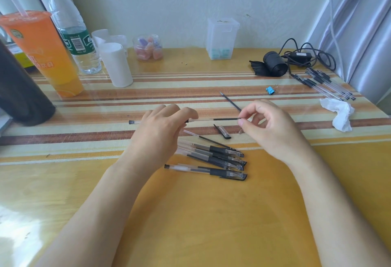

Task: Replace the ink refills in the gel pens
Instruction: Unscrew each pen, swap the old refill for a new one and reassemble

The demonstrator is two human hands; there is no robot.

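Right-hand fingers (242,122) pinching refill (224,119), left hand (160,133) gripping barrel (135,122), jar (146,36) holding candies (148,52)

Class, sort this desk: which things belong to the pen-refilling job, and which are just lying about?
Job: barrel in left hand, refill pinched by right hand, loose refill, pen cap, pile of gel pens.
Lying about: orange drink, water bottle, binder clip, tissue, bag roll.
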